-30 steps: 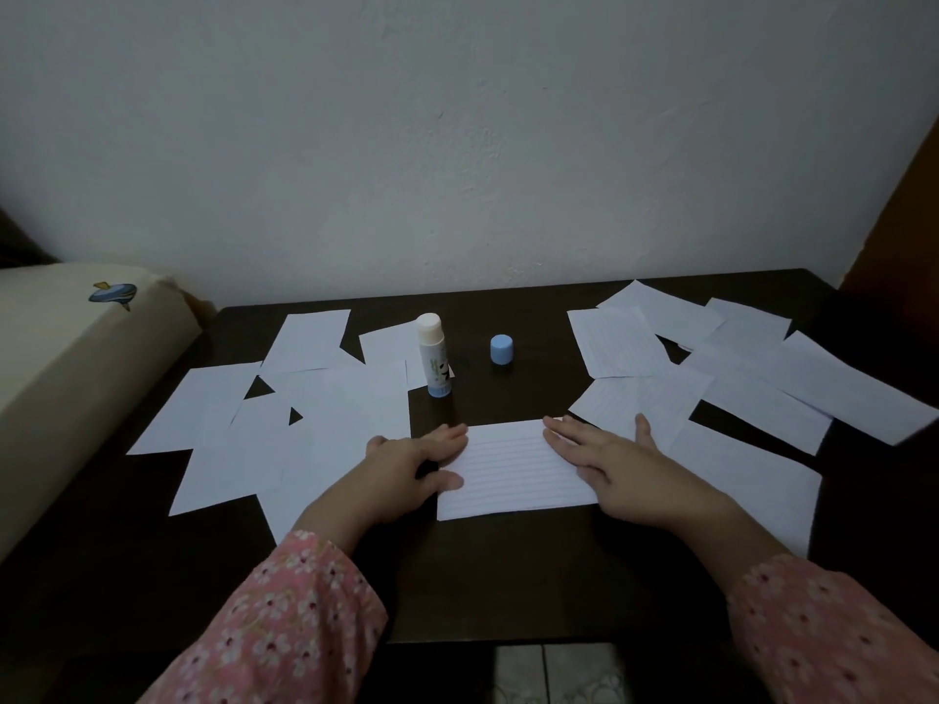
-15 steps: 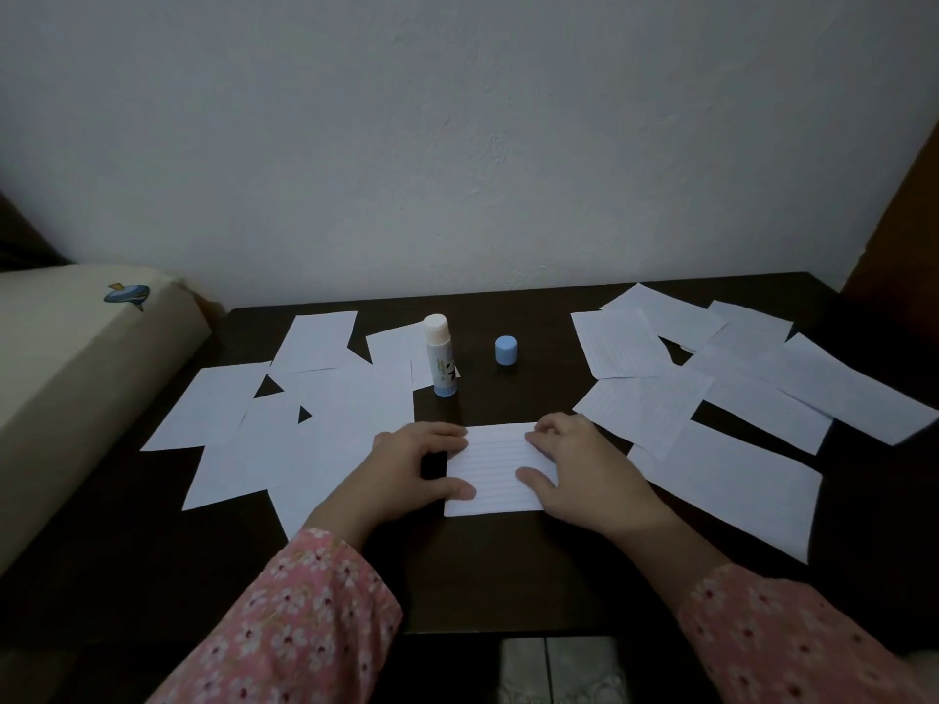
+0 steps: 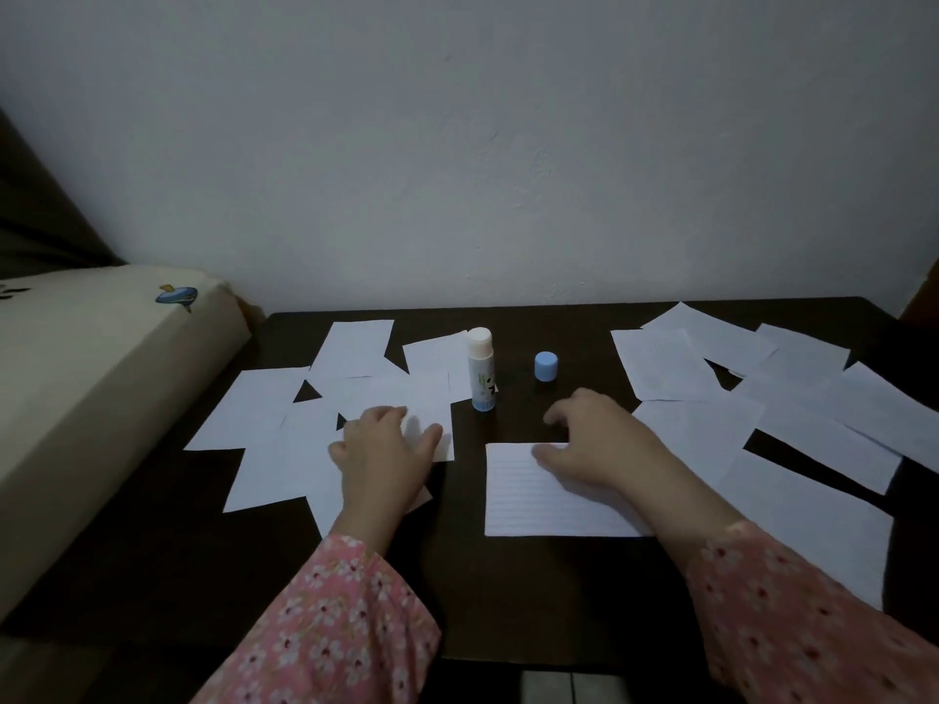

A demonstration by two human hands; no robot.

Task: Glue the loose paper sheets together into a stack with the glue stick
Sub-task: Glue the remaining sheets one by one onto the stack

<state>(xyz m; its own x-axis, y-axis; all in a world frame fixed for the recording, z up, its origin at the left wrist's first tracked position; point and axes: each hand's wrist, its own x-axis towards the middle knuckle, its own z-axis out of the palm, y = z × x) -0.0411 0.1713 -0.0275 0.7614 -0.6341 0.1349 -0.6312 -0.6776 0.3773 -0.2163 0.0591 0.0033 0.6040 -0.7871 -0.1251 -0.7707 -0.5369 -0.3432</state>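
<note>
A lined paper sheet (image 3: 538, 500) lies flat on the dark table (image 3: 457, 591) in front of me. My right hand (image 3: 589, 439) rests over its upper right corner, fingers loosely curled and holding nothing. My left hand (image 3: 386, 449) lies open on the pile of loose white sheets (image 3: 284, 429) to the left. The uncapped glue stick (image 3: 481, 369) stands upright between the two paper groups. Its blue cap (image 3: 546, 366) sits just to the right of it. More loose sheets (image 3: 792, 398) are spread on the right.
A cream cushioned seat (image 3: 91, 388) borders the table's left side. A plain white wall (image 3: 482, 144) rises right behind the table. The table's front edge is near my floral sleeves (image 3: 345, 627).
My left hand left the lined sheet and moved left onto the loose pile. My right hand shifted up toward the sheet's top right corner. The sheet now lies uncovered on its left.
</note>
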